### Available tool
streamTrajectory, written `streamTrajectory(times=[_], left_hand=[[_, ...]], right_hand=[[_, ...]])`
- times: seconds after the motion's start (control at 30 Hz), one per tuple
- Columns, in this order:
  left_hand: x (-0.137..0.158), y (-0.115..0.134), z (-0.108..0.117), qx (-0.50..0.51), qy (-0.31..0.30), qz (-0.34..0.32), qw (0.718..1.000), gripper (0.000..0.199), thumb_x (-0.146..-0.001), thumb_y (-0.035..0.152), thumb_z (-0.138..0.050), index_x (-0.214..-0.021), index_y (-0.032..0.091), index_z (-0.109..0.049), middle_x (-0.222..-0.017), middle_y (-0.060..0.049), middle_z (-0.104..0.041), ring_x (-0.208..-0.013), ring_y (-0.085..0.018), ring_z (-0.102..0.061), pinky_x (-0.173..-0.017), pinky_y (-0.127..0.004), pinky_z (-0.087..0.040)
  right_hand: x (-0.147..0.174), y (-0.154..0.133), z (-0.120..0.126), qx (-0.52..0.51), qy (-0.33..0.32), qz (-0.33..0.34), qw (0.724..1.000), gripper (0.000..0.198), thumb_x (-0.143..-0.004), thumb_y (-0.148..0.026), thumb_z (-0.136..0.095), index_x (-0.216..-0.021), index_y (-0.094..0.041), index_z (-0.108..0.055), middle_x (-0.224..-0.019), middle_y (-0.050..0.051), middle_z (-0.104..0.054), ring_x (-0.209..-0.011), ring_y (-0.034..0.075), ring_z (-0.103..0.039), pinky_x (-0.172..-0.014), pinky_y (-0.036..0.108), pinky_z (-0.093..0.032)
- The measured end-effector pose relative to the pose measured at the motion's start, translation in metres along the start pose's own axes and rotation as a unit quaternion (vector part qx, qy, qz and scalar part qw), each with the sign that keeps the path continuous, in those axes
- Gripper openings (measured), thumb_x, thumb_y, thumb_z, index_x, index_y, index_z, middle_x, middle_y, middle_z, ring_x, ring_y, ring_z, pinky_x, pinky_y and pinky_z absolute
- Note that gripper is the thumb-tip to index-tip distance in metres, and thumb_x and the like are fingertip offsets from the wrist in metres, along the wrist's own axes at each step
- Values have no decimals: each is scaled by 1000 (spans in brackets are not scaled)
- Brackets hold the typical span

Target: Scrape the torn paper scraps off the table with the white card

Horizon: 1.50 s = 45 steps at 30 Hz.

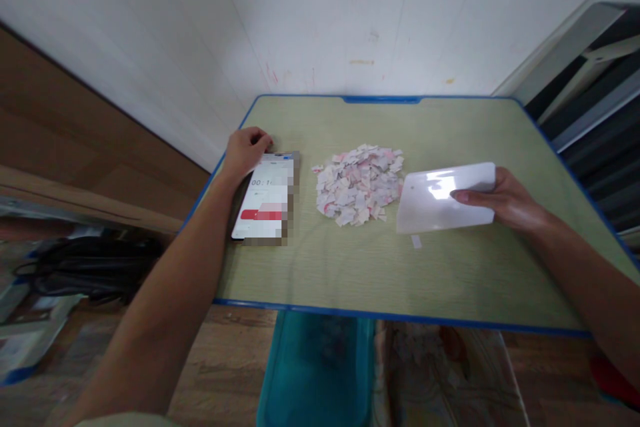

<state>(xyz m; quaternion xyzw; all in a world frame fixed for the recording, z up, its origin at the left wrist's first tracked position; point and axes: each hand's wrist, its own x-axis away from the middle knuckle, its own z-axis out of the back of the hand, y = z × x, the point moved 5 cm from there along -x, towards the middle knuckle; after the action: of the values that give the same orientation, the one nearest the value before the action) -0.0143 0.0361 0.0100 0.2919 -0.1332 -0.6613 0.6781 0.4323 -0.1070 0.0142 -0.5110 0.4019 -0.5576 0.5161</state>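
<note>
A loose pile of small white and pinkish paper scraps (357,185) lies in the middle of the table. My right hand (510,200) grips a white, slightly curved plastic scraper (435,190), thumb on top, its left edge touching or just beside the pile's right side. Below that edge lies a single paper scrap (417,241). On the left, my left hand (247,149) rests on the table with its fingers curled and nothing visible in them. It is by the top end of a phone (265,197), whose screen shows a running timer and is partly pixelated.
The table (350,273) has a blue edge and stands against a white wall (325,27). Under its front edge is a teal tub (315,373), with a patterned bag or cloth (450,380) beside it. A brown panel (100,100) borders the left.
</note>
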Motion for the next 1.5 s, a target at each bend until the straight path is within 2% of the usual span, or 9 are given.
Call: streamTrajectory(times=[0.13, 0.23, 0.47, 0.73, 1.1, 1.2, 1.33, 1.4, 1.5], left_hand=[[0, -1, 0, -2, -2, 2, 1000, 12, -77, 26, -55, -74, 17, -63, -65, -4, -58, -62, -17, -50, -58, -28, -36], [-1, -2, -1, 3, 2, -4, 1000, 12, -78, 27, -55, -73, 18, -63, -65, -4, -59, -64, -18, -51, -59, -29, -36], [-1, -1, -1, 4, 4, 2, 1000, 12, -77, 27, -55, -72, 19, -61, -65, -3, -58, -64, -16, -51, -58, -28, -35], [2, 3, 2, 10, 0, 0, 1000, 12, -77, 27, -55, -71, 19, -60, -63, -3, -56, -64, -17, -51, -59, -29, -35], [2, 2, 1, 9, 1, -3, 1000, 12, -78, 26, -55, -71, 18, -60, -64, -3, -57, -63, -17, -49, -59, -29, -34], [3, 4, 2, 9, -4, 6, 1000, 11, -78, 25, -55, -72, 18, -60, -65, -3, -58, -62, -16, -49, -58, -29, -34], [4, 7, 3, 1, -3, 16, 1000, 10, -77, 25, -55, -71, 18, -61, -64, -4, -58, -63, -17, -50, -59, -28, -35], [4, 7, 3, 1, -3, 15, 1000, 10, -77, 25, -56, -71, 19, -61, -64, -4, -59, -65, -17, -51, -60, -29, -36], [4, 8, 3, 2, -3, 17, 1000, 10, -77, 24, -56, -71, 19, -61, -65, -4, -59, -66, -18, -52, -61, -29, -36]], right_hand=[[-2, 3, 8, -50, 42, -22, 998, 27, -53, -29, -93, -73, -20, -78, -68, -1, -76, -52, 12, -64, -49, 21, -50], [-3, 2, 16, -28, 35, -38, 998, 27, -51, -28, -94, -71, -18, -77, -67, 0, -75, -51, 13, -63, -47, 21, -49], [0, -1, 14, 78, -87, -55, 992, 26, -52, -31, -92, -65, -16, -75, -57, -1, -69, -47, 10, -58, -43, 18, -44], [15, 3, -17, 94, -275, -88, 953, 20, -57, -30, -88, -67, -15, -77, -58, 1, -71, -48, 13, -61, -42, 18, -45], [18, 7, -20, 132, -317, -55, 938, 20, -53, -28, -89, -64, -16, -76, -56, 0, -69, -49, 14, -62, -44, 19, -48], [17, 7, -20, 105, -277, -65, 953, 23, -50, -29, -90, -63, -17, -76, -55, 0, -69, -46, 14, -61, -42, 20, -47], [7, 6, -12, 6, -105, -40, 994, 22, -55, -30, -91, -70, -18, -79, -65, 1, -75, -51, 14, -64, -49, 22, -51], [3, 5, -6, -17, -21, -18, 999, 23, -58, -28, -90, -77, -19, -80, -71, 1, -77, -54, 14, -66, -52, 22, -52], [0, 3, -4, -3, 28, -5, 1000, 24, -58, -25, -91, -79, -18, -80, -72, 2, -78, -54, 13, -65, -50, 21, -50]])
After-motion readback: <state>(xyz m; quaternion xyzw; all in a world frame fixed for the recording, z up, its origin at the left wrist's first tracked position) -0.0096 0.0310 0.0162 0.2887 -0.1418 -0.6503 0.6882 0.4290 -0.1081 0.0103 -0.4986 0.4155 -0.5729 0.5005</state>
